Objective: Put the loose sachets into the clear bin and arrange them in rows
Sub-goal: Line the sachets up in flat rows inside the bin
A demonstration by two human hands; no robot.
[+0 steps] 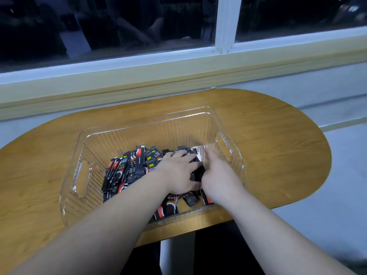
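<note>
In the clear bin on the counter, the left hand lies flat on black-and-red sachets, hiding those beneath. Just right of it the right hand curls downward, fingertips hidden; its grip cannot be told. Sachet print is unreadably blurred.

Sachets lying beneath the left hand and right hand are covered; only a dark bundle shows in the gap between the two. The palm sides and the right hand's fingertips are hidden, so a grip cannot be confirmed for either hand. Sachet print is too small to be read. Both forearms are cut off by the lower edge, and the bin's near wall is partly masked by them. The table's left end is cut off by the frame. Shapes in the dark window glass cannot be made out.
</note>
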